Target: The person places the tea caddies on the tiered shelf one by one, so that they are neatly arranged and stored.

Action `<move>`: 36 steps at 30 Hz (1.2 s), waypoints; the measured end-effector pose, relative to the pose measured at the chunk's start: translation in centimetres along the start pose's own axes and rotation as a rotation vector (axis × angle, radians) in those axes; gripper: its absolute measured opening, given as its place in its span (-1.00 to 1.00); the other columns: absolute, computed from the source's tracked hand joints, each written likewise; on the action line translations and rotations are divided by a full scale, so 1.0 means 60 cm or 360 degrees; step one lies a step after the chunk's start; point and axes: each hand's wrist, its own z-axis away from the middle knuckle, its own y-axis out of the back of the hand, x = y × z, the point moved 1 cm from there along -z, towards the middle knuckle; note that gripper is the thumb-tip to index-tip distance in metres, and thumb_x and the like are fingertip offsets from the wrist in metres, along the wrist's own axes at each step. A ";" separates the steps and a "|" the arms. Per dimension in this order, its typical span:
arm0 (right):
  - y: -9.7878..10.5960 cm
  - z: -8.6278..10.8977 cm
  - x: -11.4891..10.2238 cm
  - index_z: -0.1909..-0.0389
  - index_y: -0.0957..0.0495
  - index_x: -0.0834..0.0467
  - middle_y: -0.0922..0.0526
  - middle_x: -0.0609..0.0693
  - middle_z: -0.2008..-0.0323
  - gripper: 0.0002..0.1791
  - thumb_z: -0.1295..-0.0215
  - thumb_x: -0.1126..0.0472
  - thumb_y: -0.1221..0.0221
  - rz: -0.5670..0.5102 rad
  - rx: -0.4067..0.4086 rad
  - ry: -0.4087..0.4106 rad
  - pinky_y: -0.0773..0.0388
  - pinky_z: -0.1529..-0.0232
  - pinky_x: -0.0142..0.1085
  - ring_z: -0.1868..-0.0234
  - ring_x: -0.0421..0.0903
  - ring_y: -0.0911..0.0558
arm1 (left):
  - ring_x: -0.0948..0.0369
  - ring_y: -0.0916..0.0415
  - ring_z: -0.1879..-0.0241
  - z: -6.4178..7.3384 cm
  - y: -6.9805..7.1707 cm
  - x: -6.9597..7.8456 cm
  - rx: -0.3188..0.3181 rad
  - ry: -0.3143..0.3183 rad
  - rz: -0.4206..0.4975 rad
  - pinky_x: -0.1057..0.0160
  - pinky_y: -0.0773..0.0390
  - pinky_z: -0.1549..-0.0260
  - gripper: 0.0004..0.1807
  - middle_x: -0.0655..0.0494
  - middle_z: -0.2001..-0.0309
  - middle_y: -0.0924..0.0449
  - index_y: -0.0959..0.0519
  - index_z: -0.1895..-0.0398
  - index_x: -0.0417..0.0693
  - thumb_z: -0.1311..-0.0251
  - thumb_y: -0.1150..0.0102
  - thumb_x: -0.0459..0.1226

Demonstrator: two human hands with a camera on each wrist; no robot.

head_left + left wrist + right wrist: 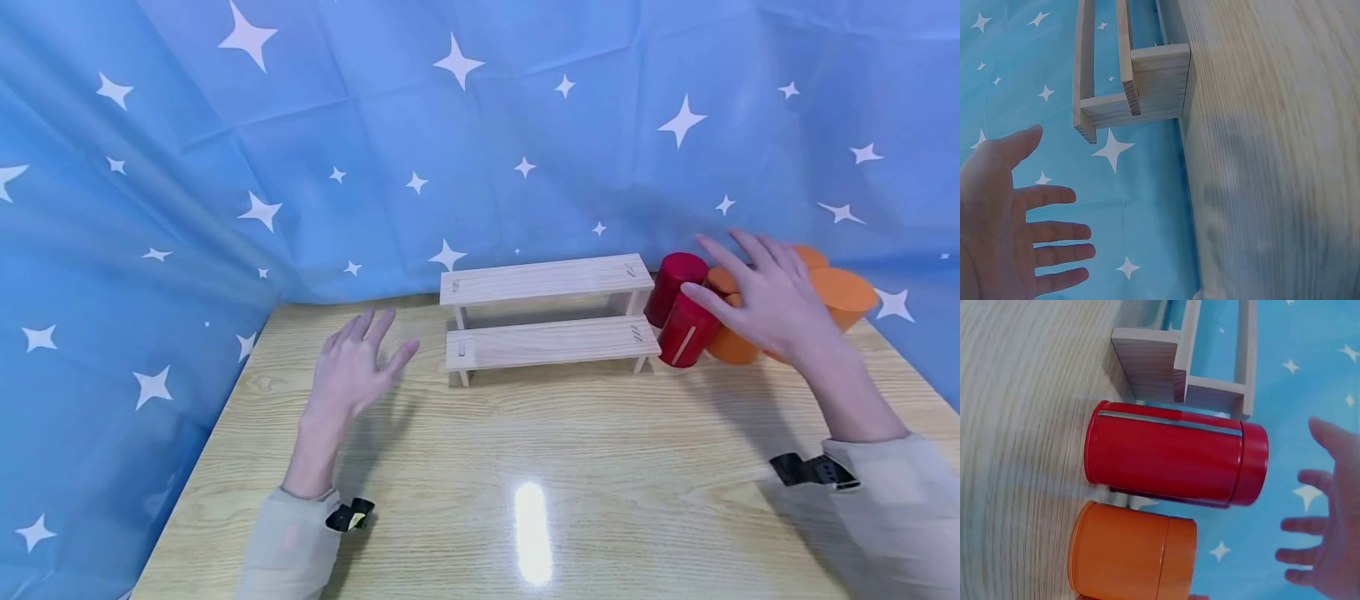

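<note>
My left hand (350, 367) hovers over the table left of a two-step wooden rack (551, 342), fingers spread and holding nothing. In the left wrist view its palm (991, 212) faces the rack's end (1154, 87). My right hand (780, 296) is raised above a group of cans at the rack's right end, fingers spread apart. Nearest its thumb stands a red can (686, 333) with a lid. In the right wrist view a gap shows between the fingers and the lids of the red can (1166, 456) and an orange can (1129, 553).
A second red can (675, 283) stands behind the front one. Several orange cans (847, 292) stand to the right, partly hidden by the right hand. A blue curtain (375, 125) with white stars hangs behind and to the left of the wooden table (420, 483).
</note>
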 end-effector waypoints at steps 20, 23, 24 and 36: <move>0.031 0.041 0.046 -0.57 -0.15 0.03 -0.15 0.40 -0.45 -0.17 -0.39 -0.11 -0.21 -0.0190 0.0233 -0.0080 0.06 -0.38 0.43 -0.38 0.54 -0.14 | -0.25 -0.28 -0.36 -0.003 -0.034 0.027 -0.0022 0.0026 0.0447 -0.27 -0.32 -0.31 -0.14 -0.31 -0.40 -0.30 -0.20 -0.53 -0.19 -0.45 0.12 0.26; 0.035 0.046 0.053 -0.58 -0.12 0.08 -0.14 0.42 -0.45 -0.15 -0.39 -0.12 -0.20 -0.0170 0.0241 -0.0131 0.07 -0.38 0.44 -0.37 0.54 -0.15 | -0.24 -0.32 -0.34 -0.006 -0.039 0.030 -0.0019 0.0024 0.0467 -0.25 -0.35 -0.30 -0.14 -0.31 -0.36 -0.36 -0.20 -0.52 -0.22 -0.46 0.10 0.25; 0.036 0.047 0.055 -0.58 -0.10 0.09 -0.12 0.42 -0.46 -0.14 -0.40 -0.12 -0.20 -0.0178 0.0234 -0.0154 0.10 -0.39 0.45 -0.38 0.54 -0.12 | -0.24 -0.33 -0.33 -0.006 -0.040 0.031 -0.0018 0.0022 0.0473 -0.25 -0.36 -0.29 -0.15 -0.32 -0.34 -0.38 -0.20 -0.52 -0.23 -0.46 0.10 0.24; 0.049 0.072 0.091 -0.63 0.14 0.05 0.12 0.38 -0.55 -0.01 -0.39 -0.11 -0.22 -0.0239 0.0162 -0.0458 0.20 -0.39 0.45 -0.49 0.47 0.10 | -0.09 -0.53 -0.09 -0.019 -0.058 0.047 -0.0080 0.0069 0.0619 -0.10 -0.58 0.00 -0.19 -0.16 -0.15 -0.54 -0.25 -0.49 -0.21 -0.47 0.08 0.22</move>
